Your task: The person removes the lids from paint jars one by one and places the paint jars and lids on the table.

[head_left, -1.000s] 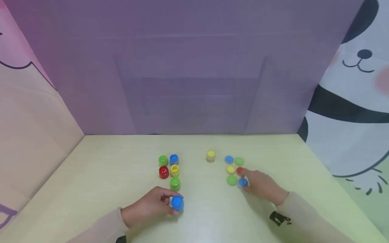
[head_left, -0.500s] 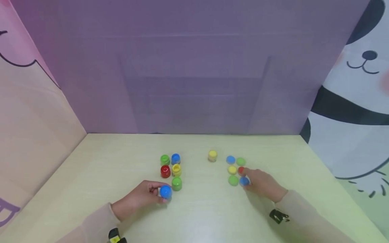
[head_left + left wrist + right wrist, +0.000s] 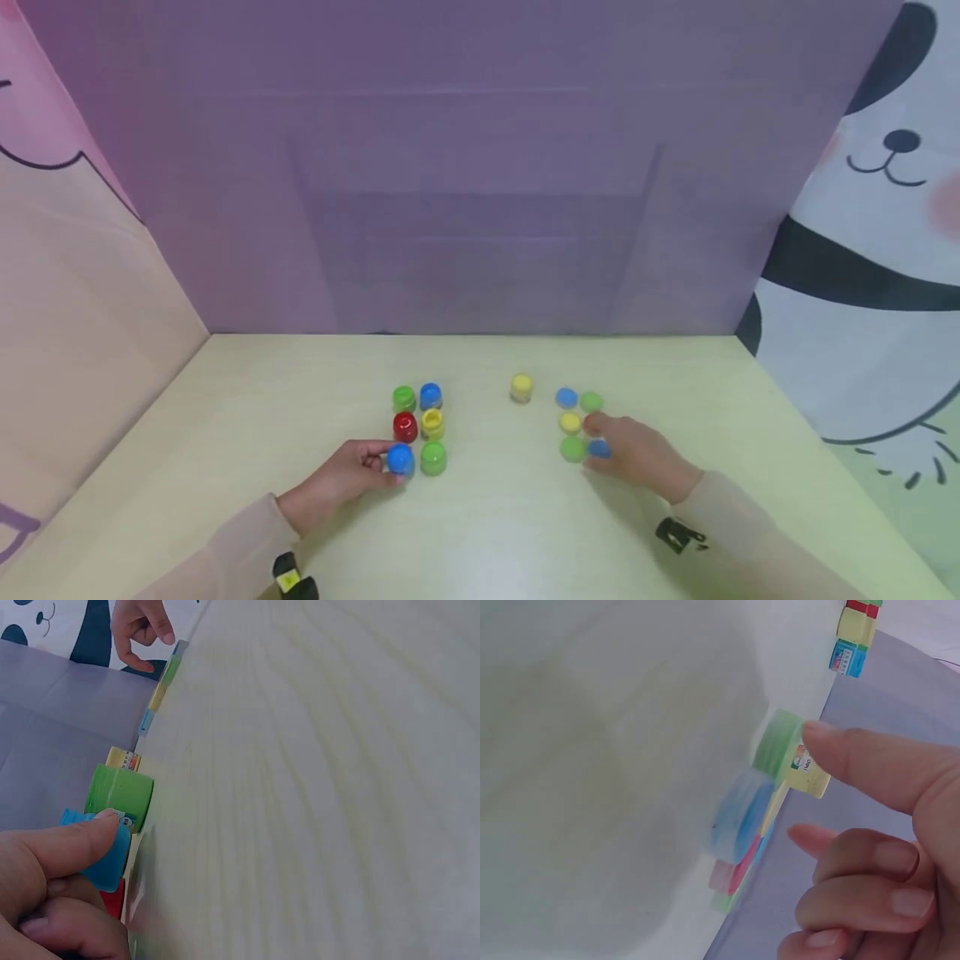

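Observation:
In the head view my left hand (image 3: pixel 337 479) pinches a small blue jar (image 3: pixel 401 459) between thumb and fingers. This jar is at the table, left of a green jar (image 3: pixel 433 458) and just in front of a red jar (image 3: pixel 405 427). My right hand (image 3: pixel 645 458) hovers over the near right of a group of flat round lids, thumb and index finger apart. Under it are a blue lid (image 3: pixel 597 449), partly covered, and a red lid (image 3: pixel 744 868), seen better in the right wrist view. No lid sits between its fingers.
Behind the red jar stand a yellow jar (image 3: pixel 432 423), another green jar (image 3: pixel 403 398) and another blue jar (image 3: pixel 431 397). A yellow-topped jar (image 3: pixel 521 388) stands alone at the back. More lids include a green lid (image 3: pixel 573 449) and a yellow lid (image 3: pixel 570 422). A purple wall (image 3: pixel 472 208) closes the back.
My left hand has carried the blue jar leftward and away from me, from in front of the green jar to its left side. The right hand has stayed nearly still over the lids.

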`<state>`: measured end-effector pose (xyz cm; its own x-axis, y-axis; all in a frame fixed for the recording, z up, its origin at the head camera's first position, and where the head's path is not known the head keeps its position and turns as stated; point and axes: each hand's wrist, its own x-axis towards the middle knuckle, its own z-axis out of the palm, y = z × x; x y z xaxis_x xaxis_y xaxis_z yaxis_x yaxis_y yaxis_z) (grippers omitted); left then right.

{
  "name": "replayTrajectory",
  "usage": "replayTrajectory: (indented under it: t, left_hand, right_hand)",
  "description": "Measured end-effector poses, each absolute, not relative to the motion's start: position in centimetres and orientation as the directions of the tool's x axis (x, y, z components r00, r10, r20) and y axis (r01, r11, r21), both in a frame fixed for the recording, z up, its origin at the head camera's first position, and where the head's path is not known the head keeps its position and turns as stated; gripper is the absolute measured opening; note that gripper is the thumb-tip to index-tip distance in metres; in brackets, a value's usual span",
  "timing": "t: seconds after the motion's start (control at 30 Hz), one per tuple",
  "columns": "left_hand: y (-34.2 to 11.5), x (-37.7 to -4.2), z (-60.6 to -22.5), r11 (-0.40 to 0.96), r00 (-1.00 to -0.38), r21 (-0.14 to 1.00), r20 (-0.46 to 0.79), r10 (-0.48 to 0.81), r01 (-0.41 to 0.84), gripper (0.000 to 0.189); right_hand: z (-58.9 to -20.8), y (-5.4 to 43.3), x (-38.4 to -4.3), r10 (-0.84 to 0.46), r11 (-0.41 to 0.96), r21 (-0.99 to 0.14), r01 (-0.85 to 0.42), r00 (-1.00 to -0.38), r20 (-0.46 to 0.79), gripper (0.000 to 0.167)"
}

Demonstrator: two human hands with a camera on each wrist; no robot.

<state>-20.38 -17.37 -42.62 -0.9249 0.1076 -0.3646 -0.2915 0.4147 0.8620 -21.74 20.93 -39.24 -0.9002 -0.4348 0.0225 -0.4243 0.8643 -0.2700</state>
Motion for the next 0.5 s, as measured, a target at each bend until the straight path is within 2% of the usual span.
replayTrajectory:
  t: [0.1,0.23,0.5]
  left_hand:
    - [-17.4,-20.5,-42.8,0.428,-0.927,0.856,-0.363,0.094,-0.291,0.049]
    - [-17.3,-20.7,-43.2,0.434,-0.926,0.851,-0.367,0.085,-0.297,0.05]
    - [-16.8,-21.1,-43.4,0.419,-0.921,0.852,-0.379,0.085,-0.312,0.045]
  right_hand:
    - [-39.1,20.5,-22.2,-0.469,0.837,-0.284,-0.468,-0.881,0.066,0.033]
    - [-38.8,19.4,-23.1,-0.529,0.799,-0.272,-0.537,-0.842,0.107,0.036]
    - [-38.3,16.4,-25.5,-0.488,0.835,-0.249,-0.49,-0.87,0.075,0.044]
